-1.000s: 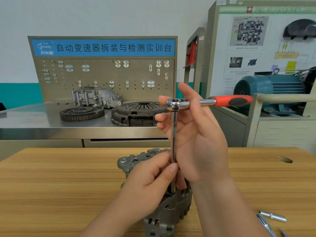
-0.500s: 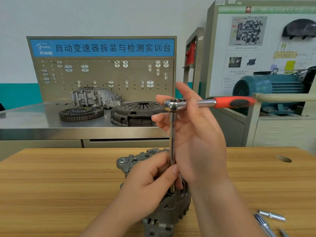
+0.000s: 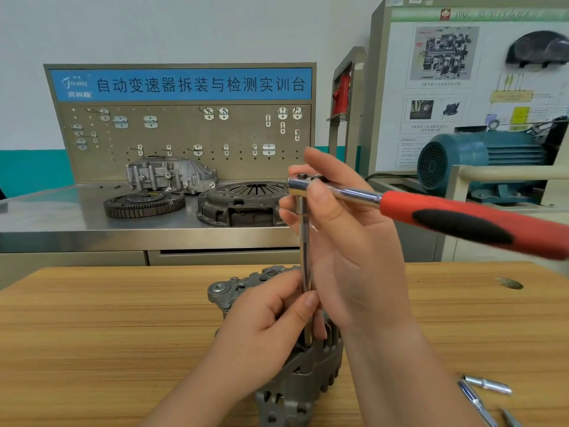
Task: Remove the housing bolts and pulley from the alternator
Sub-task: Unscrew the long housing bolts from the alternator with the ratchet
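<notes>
Steel extension bar (image 3: 304,241) in left-hand grip (image 3: 264,322) above alternator (image 3: 295,383); right-hand grip (image 3: 354,248) pinching ratchet head (image 3: 297,183).

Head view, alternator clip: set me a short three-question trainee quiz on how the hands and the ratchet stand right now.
1. True or false: the red handle of the ratchet points to the person's left.
2. Where does the left hand pinch the extension bar? A. low down, just above the alternator; B. at its top end; C. nowhere, it rests on the table.
3. Fill in: the right hand holds the ratchet at its ____, where the extension bar joins it.

Key: 1 false, it points to the right; 2 A; 3 head.
</notes>
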### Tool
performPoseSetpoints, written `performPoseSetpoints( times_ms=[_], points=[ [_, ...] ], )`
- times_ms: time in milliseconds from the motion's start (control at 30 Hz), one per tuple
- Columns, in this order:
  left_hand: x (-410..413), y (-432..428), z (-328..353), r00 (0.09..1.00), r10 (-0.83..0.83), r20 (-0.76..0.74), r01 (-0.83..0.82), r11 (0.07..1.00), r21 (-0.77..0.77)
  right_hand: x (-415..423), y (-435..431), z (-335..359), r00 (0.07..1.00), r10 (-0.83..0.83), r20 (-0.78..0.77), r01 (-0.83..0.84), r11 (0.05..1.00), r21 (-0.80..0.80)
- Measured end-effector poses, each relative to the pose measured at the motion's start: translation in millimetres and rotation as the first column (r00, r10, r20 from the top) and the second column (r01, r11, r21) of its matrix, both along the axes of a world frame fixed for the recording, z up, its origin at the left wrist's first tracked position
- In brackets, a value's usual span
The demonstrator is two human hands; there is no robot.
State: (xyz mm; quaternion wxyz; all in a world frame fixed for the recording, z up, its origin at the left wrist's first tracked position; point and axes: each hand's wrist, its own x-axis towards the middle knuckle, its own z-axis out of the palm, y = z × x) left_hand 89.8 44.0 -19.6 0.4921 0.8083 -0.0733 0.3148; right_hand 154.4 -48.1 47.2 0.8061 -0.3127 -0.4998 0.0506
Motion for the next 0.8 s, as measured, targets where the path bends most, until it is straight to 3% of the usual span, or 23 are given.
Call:
performPoseSetpoints(
  times_ms=[167, 300, 400, 467, 567, 800],
  points=[
    [-1.0, -0.2, 0.0, 0.999, -0.035, -0.009, 0.035, 0.998, -0.046, 0.3, -0.5, 1.9, 0.971, 0.18, -0.156, -0.183, 0.983, -0.001],
    [-0.4, 0.1, 0.6, 0.999, -0.035, 0.0, 0.035, 0.999, 0.0, 2.4, -2.4, 0.8, 0.96, 0.222, -0.169, -0.229, 0.973, -0.026],
    [0.9, 0.1, 1.0, 0.999, -0.051, 0.005, 0.052, 0.998, -0.037, -2.3, -0.8, -2.4, 0.975, 0.181, -0.131, -0.18, 0.984, 0.014],
    [1.2, 0.0, 1.3, 0.999, -0.051, 0.003, 0.051, 0.997, -0.06, -1.7, -1.8, 0.7, 0.997, 0.063, -0.047, -0.063, 0.998, 0.014],
    [1.3, 0.9, 0.8, 1.0, -0.029, 0.0, 0.029, 0.999, -0.046, -2.8, -5.3, 7.4, 0.986, -0.077, 0.15, 0.096, 0.987, -0.126],
    [-1.0, 1.5, 0.7, 0.998, -0.054, -0.017, 0.053, 0.997, -0.058, -0.8, -0.6, 0.0, 0.984, 0.135, -0.115, -0.138, 0.99, -0.02]
  ],
)
